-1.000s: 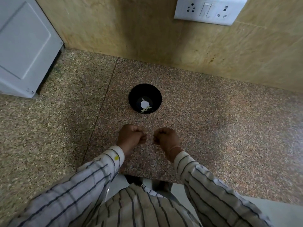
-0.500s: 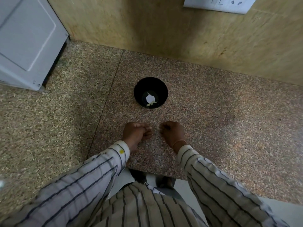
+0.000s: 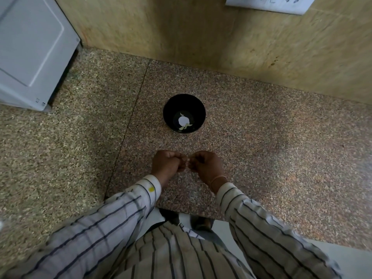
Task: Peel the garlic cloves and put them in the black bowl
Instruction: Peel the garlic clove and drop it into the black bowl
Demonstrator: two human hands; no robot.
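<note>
The black bowl (image 3: 184, 101) stands on the speckled granite counter, just beyond my hands. In its bottom lies a white garlic bulb (image 3: 183, 120) with a few pale bits beside it. My left hand (image 3: 167, 165) and my right hand (image 3: 207, 166) are curled and meet fingertip to fingertip a little above the counter. Between the fingertips a small pale garlic clove (image 3: 187, 160) shows, pinched by both hands and mostly hidden by the fingers.
A grey appliance (image 3: 30, 51) stands at the far left against the tan stone wall (image 3: 201, 37). A white switch plate (image 3: 269, 3) is on the wall at top right. The counter's front edge (image 3: 191, 215) runs just under my wrists.
My two hands were a small gap apart and have come together, fingertips now touching around the clove. The view has tilted down a little.
</note>
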